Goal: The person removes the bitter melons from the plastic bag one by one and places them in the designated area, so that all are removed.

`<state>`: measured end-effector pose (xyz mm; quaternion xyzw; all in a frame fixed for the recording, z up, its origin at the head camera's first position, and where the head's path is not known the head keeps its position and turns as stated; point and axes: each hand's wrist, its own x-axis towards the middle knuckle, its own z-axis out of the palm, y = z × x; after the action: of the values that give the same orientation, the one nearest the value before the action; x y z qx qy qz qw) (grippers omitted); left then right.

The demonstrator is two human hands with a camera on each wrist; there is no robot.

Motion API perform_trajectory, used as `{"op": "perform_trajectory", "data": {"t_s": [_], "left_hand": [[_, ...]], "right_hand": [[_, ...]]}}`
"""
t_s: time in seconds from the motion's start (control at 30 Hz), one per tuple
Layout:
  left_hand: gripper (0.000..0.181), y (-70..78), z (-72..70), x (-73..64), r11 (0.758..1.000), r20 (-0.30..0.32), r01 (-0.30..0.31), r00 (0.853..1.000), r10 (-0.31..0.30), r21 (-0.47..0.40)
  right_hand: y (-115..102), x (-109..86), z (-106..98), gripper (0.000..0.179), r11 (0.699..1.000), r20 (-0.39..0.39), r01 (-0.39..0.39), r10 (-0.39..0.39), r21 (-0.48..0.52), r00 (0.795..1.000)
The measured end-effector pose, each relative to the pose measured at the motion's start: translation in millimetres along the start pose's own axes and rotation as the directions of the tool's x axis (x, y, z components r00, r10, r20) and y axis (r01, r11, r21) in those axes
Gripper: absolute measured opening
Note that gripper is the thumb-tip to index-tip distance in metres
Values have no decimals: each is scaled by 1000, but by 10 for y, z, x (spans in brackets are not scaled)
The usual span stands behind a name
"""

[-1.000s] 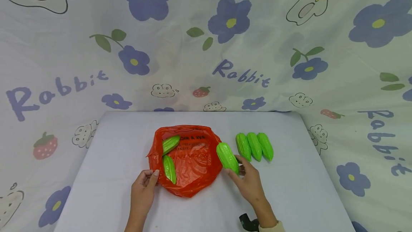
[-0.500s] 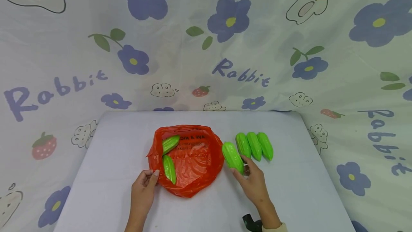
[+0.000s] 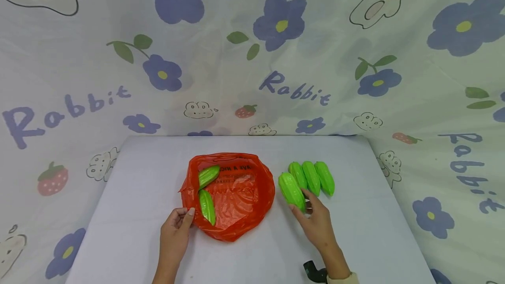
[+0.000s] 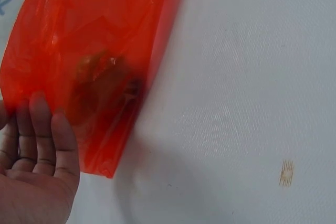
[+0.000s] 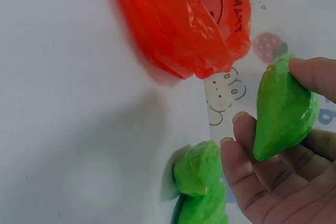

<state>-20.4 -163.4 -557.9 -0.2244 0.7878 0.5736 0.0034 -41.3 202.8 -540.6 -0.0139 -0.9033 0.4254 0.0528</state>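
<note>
My right hand (image 3: 317,222) grips a bright green, ridged bitter melon (image 3: 292,191), thumb on one side and fingers on the other. In the right wrist view the same bitter melon (image 5: 286,111) shows its tapered end. It is held to the right of an open red plastic bag (image 3: 240,231), and overlaps a row of three similar bitter melons (image 3: 313,179) in the head view. Two more bitter melons (image 3: 207,207) lie inside the bag along its left side. My left hand (image 3: 176,230) pinches the bag's near left rim; its fingers (image 4: 44,135) lie against the red plastic.
A white-covered table (image 3: 130,214) carries everything. Behind it hangs a patterned cloth (image 3: 221,65) with flowers and rabbits. A black curved object (image 3: 314,271) shows at my right wrist.
My right hand has moved to the right with the bitter melon, from the bag's right rim towards the row of three. The left hand and bag stay in place.
</note>
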Motion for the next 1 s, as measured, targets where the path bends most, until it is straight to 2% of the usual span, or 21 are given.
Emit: {"op": "perform_trajectory", "data": {"t_s": [0.33,0.63,1.0], "left_hand": [[35,16,-4,-5,1000,5,1,1000,-1,9],[37,18,-9,-3,1000,9,8,1000,-8,10],[36,7,-13,6,1000,19,20,1000,-20,-4]], "right_hand": [[104,-10,-81,60,999,-32,-34,33,-16,999],[204,-20,-139,61,998,-26,-40,39,-38,999],[360,-23,-210,61,998,-108,-8,1,-66,994]]}}
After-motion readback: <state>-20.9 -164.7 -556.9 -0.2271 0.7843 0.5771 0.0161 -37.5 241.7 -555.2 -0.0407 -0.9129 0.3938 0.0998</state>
